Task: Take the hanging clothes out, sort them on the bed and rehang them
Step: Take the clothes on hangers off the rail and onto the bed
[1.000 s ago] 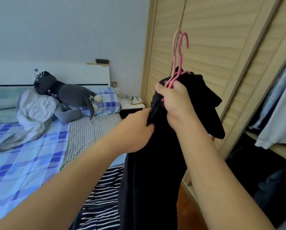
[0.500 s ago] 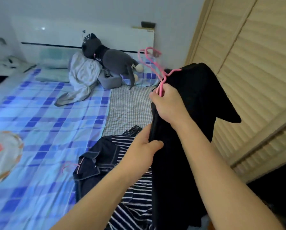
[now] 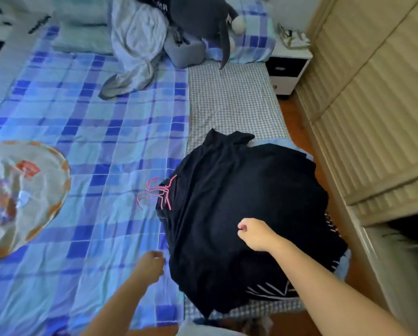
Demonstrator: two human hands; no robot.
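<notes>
- A black garment (image 3: 239, 209) lies spread in a heap on the bed (image 3: 86, 146), filling the lower middle and right of the frame, on the bed's right edge.
- Pink hangers (image 3: 158, 194) stick out from the garment's left edge, their hooks lying on the blue checked sheet (image 3: 82, 117); how many there are is hard to tell.
- Striped fabric (image 3: 267, 291) shows from under the black garment along its lower and right edges.
- The right hand (image 3: 255, 234) is over the black garment at centre right of the frame, fingers loosely curled with nothing between them; whether it touches the cloth cannot be told.
- The left hand (image 3: 152, 265) is at lower centre, just beside the garment's left edge over the blue sheet, fingers loosely curled and holding nothing.
- To the right of the blue sheet, a strip of small grey-and-white check (image 3: 232, 100) runs up the bed toward the top of the frame.
- A dark grey plush toy (image 3: 198, 23) sits at top centre, against a crumpled pale grey cloth (image 3: 135, 47) to its left and a checked pillow (image 3: 254, 42) to its right.
- A round, clear patterned object (image 3: 21, 190) lies at the left edge of the frame on the sheet.
- A white bedside table (image 3: 288, 66) stands at upper right, beside the slatted wooden wardrobe doors (image 3: 372, 105) that fill the right side.
</notes>
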